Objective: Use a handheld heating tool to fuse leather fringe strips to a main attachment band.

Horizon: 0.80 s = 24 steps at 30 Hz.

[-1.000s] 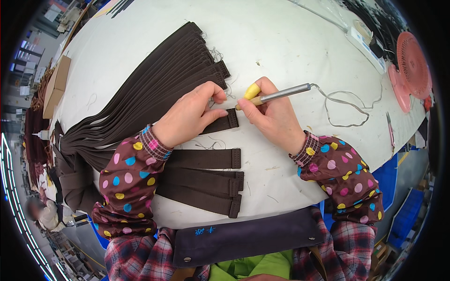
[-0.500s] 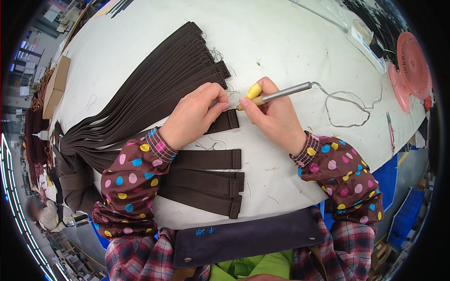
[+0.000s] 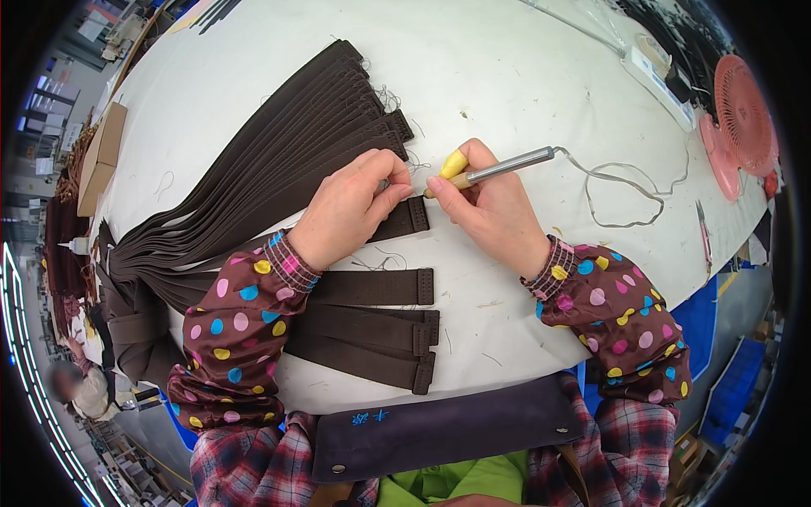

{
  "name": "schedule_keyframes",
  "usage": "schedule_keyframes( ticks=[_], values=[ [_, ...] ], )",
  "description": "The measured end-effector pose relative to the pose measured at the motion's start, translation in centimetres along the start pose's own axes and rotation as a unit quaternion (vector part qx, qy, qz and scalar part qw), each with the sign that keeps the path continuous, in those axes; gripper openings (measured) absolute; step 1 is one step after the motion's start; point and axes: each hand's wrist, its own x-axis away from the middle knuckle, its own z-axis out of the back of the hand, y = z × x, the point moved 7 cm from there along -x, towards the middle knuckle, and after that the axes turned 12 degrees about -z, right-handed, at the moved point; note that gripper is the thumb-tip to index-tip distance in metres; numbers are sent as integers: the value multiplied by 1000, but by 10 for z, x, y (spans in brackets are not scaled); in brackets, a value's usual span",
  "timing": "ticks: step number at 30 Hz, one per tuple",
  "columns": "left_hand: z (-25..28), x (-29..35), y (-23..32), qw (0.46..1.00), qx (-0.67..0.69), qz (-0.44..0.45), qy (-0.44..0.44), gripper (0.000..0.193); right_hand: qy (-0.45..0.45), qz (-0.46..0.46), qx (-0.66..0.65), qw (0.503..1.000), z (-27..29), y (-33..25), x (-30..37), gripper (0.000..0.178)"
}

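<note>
My right hand grips a corded pen-shaped tool with a silver barrel and a tan front part, much like a soldering iron. A yellow cover sits on one of its fingers. The tool's dark tip points left, close to the end of a dark brown strap. Over that strap, my left hand pinches thumb and fingers together; what lies between them is too small to make out. Above it fans a thick stack of similar straps with loose threads at their ends. Several separate straps lie nearer to me.
The tool's grey cord loops across the white tabletop. Toward the right stand a pink fan and a white power strip, with tweezers near the edge. A cardboard box is at the left. Farther off, a person is visible.
The tool in my right hand has shifted slightly left, its tip still beside the strap end. My left hand stays almost in place.
</note>
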Motion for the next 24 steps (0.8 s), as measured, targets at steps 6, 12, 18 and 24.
schedule_keyframes(
  ticks=[6,12,18,24],
  values=[
    [2,0,0,1000,0,25,3,12,-11,1,3,1000,-2,-2,0,20],
    [5,0,1,999,-1,48,1,16,8,0,-1,1000,1,-2,-1,25],
    [-2,11,27,976,-197,-44,-77,46,32,-5,-37,999,12,-3,2,22],
    [-16,26,36,969,-50,5,-242,47,29,13,-93,995,23,-10,5,19]
  ],
)
